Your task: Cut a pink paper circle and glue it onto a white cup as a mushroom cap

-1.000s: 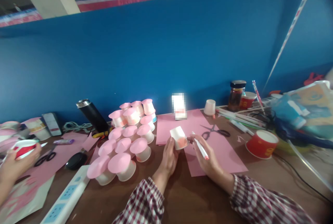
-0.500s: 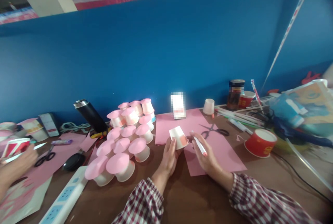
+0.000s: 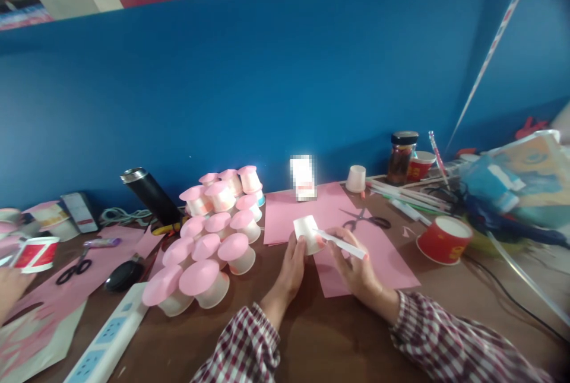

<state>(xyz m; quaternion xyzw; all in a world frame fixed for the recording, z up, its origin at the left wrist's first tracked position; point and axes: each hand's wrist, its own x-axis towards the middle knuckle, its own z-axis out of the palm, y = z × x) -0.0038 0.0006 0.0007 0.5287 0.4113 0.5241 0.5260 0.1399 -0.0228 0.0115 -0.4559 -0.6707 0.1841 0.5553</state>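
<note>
Head view of a craft bench against a blue wall. The left hand (image 3: 291,267) is curled around a small white paper cup (image 3: 307,233), holding it tipped on its side above the near edge of the pink sheet (image 3: 392,264) at the middle of the table (image 3: 338,341). The right hand (image 3: 356,267) is closed on a white marker (image 3: 341,244), whose tip touches the cup's side; the marker lies nearly level, its pink-capped end pointing right. Both forearms wear checked sleeves (image 3: 249,347).

Just left of the left hand stands a cluster of upturned cups topped with pink discs (image 3: 209,234), stacked in tiers toward the wall. Behind the cluster leans a black flask (image 3: 149,193). Scissors (image 3: 367,220) lie on the sheet beyond the right hand. A red cup (image 3: 443,240) stands upright to the right, well apart from the hands, and a dark jar (image 3: 401,157) stands near the wall. A power strip (image 3: 107,344) lies at lower left. At the far left edge another person's hand (image 3: 9,291) is near a red-and-white cup (image 3: 38,253); whether it holds it cannot be told.
</note>
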